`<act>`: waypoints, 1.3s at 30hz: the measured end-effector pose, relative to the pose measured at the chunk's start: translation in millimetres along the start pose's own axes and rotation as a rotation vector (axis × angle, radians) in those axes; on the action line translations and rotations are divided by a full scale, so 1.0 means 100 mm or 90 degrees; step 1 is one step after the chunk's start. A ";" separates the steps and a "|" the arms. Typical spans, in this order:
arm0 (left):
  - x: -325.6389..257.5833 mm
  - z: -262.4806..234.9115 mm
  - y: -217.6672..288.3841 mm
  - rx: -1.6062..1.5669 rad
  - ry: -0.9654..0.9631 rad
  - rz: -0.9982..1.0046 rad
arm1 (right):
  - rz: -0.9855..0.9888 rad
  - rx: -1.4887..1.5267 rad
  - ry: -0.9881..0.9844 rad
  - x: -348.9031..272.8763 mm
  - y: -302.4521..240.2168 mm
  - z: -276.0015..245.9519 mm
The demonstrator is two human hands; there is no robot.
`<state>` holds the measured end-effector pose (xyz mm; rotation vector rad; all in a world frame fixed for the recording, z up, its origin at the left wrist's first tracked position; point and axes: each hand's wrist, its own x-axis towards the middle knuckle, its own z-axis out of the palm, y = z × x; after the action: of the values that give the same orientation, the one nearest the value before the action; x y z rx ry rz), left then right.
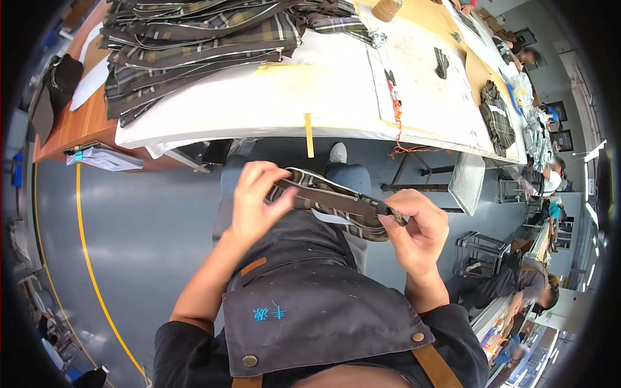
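Note:
A plaid fabric piece with a zipper [330,194] is stretched across my lap, its dark brown edging and metal teeth turned up. My left hand [255,200] has its fingertips and thumb around the left end of the piece. At the other end, my right hand [417,226] pinches a dark corner between thumb and forefinger. The corner itself is partly covered by those fingers. Below the piece lies my dark grey apron [317,304].
On the white-covered table [246,107] ahead, a pile of plaid zippered pieces [200,52] fills the left. Red-handled snips [396,100] with an orange cord, a thread cone [386,9] and a plaid bundle [497,119] lie rightward. A metal stool [482,252] stands right; people work beyond.

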<state>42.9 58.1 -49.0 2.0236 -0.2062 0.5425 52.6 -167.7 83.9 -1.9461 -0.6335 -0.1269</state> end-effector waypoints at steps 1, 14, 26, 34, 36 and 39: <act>0.02 -0.01 0.13 -0.077 -0.012 0.016 | 0.003 -0.005 -0.010 0.01 0.02 0.03; 0.00 0.01 0.47 -0.252 -0.158 -0.215 | -0.019 -0.117 -0.065 0.07 0.28 0.25; -0.21 0.12 0.31 -1.066 -0.238 -0.759 | 0.080 -0.073 -0.197 0.10 0.54 0.25; -0.22 0.13 0.28 -1.189 -0.312 -0.837 | 0.165 -0.006 -0.324 0.10 0.64 0.32; -0.23 0.17 0.25 -1.160 -0.320 -0.822 | 0.182 -0.013 -0.354 0.12 0.67 0.32; -0.15 0.22 0.17 -1.130 -0.306 -0.824 | 0.184 -0.059 -0.333 0.11 0.79 0.36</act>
<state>30.3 29.8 -51.6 0.1965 0.2923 -0.7881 93.2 -158.3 7.1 -2.1509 -0.6786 0.5583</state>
